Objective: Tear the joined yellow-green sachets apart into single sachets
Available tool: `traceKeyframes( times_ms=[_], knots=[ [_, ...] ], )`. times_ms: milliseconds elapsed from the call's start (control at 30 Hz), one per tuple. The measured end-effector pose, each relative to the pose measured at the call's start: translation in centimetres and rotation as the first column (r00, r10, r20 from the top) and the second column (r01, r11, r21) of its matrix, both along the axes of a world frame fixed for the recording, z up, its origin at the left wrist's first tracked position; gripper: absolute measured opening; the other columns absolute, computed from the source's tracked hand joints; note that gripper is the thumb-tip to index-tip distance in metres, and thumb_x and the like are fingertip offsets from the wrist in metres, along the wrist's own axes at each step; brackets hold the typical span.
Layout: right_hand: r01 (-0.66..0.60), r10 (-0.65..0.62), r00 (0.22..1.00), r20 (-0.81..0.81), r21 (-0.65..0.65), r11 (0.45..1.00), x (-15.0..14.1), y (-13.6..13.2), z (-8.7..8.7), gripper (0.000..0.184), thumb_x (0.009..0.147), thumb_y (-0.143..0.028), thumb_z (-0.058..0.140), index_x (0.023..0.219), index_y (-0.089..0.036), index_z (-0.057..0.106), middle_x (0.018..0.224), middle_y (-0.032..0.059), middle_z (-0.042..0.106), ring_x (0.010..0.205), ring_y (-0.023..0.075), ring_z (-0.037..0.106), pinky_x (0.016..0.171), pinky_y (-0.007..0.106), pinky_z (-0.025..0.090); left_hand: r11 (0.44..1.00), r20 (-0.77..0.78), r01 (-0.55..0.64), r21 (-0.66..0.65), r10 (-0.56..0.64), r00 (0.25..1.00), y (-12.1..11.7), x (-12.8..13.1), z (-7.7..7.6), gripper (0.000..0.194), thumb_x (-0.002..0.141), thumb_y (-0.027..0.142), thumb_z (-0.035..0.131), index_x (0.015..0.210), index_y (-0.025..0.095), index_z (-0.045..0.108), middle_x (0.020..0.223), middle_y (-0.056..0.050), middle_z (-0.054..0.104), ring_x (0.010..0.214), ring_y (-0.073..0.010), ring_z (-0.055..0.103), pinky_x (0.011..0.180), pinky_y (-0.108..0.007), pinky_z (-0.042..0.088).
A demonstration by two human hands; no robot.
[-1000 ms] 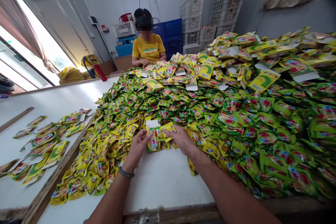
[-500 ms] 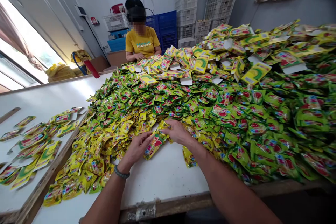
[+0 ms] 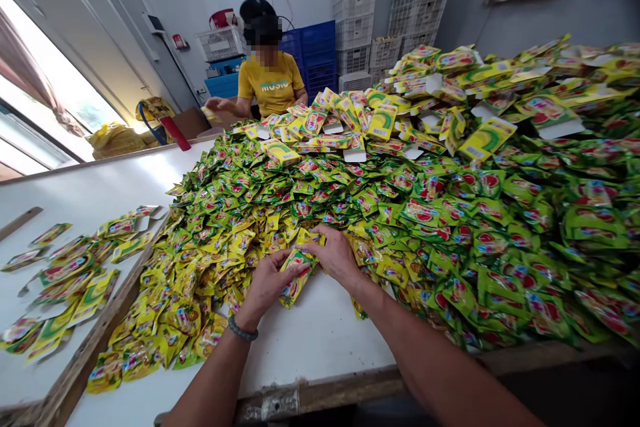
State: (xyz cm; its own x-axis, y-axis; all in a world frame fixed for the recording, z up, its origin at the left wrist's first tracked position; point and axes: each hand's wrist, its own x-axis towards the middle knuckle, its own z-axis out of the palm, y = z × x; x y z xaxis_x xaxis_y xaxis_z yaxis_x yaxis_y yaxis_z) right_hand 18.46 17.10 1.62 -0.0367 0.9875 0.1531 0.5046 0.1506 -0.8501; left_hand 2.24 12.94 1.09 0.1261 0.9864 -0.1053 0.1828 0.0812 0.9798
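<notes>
**White table is carrying a great heap of packets while two hands are working a box**

The table (image 3: pixel 320 353) is spreading through six o'clock, the heap (image 3: pixel 370 190) filling the centre towards three. At eleven, a co-worker (image 3: pixel 275 90) is now stretching a hand (image 3: pixel 220 105) out towards ten; half a second ago it was resting near the chest. At seven, the left hand (image 3: pixel 267 283) is pinching the box (image 3: pixel 296 288), its thumb now lying farther across the front. Nearer five, the right hand (image 3: pixel 336 253) is holding a yellow packet (image 3: pixel 306 237) narrowly at the box's upper end. The box is sitting tilted between six and seven.
</notes>
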Motion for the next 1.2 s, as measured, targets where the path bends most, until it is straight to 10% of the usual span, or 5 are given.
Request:
traceKeyframes(
  times_ms=[167,533,767,1033,1200],
  knots=[
    [-0.095,0.094,0.995,0.023,0.062,0.994,0.7,0.4,-0.3,0.032,0.074,-0.046,0.066,0.089,-0.018,0.070,0.094,0.0052,0.066,0.082,0.0183,0.059,0.071,0.026,0.041,0.985,0.152,0.012,-0.175,0.015,0.988,-0.1,-0.4,0.1,0.038,0.062,0.035,0.078,0.093,0.015,0.068,0.077,-0.002,0.069,0.059,-0.0122,0.058,0.056,-0.021,0.044],
    [-0.166,0.165,0.986,-0.011,-0.012,0.986,-0.1,-0.5,-0.2,0.023,0.072,-0.040,0.068,0.070,-0.018,0.072,0.057,-0.0027,0.057,0.056,0.0118,0.048,0.052,0.022,0.031,0.981,0.233,-0.002,-0.193,0.047,0.971,0.1,-1.3,-0.1,0.034,0.062,0.031,0.080,0.088,0.013,0.069,0.076,-0.003,0.069,0.060,-0.0113,0.059,0.058,-0.020,0.046],
    [-0.159,0.158,0.987,0.014,0.072,0.985,0.2,-0.2,-0.5,0.019,0.080,-0.034,0.062,0.078,-0.021,0.075,0.081,0.0042,0.066,0.086,0.0202,0.057,0.076,0.029,0.040,0.985,0.233,-0.005,-0.171,0.045,0.971,0.1,-1.5,-0.2,0.036,0.062,0.031,0.079,0.092,0.014,0.069,0.080,-0.004,0.070,0.062,-0.0120,0.061,0.059,-0.020,0.046],
    [-0.434,0.420,0.882,-0.215,-0.019,0.901,0.0,-0.3,-1.2,0.018,0.080,-0.033,0.058,0.081,-0.020,0.071,0.084,0.0023,0.068,0.101,0.0221,0.056,0.084,0.030,0.040,0.983,0.257,0.018,-0.183,0.030,0.966,0.0,-1.6,0.0,0.034,0.064,0.030,0.078,0.092,0.013,0.069,0.081,-0.005,0.071,0.064,-0.0121,0.062,0.061,-0.020,0.048],
    [-0.570,0.485,0.787,-0.381,-0.146,0.809,-0.3,-0.8,-0.8,0.024,0.083,-0.033,0.048,0.077,-0.016,0.064,0.073,-0.0002,0.059,0.072,0.0151,0.052,0.068,0.025,0.039,0.981,0.258,0.016,-0.193,0.035,0.965,0.1,-1.7,0.4,0.038,0.064,0.033,0.078,0.095,0.013,0.069,0.080,-0.006,0.071,0.064,-0.0133,0.063,0.062,-0.022,0.049]
  ],
)
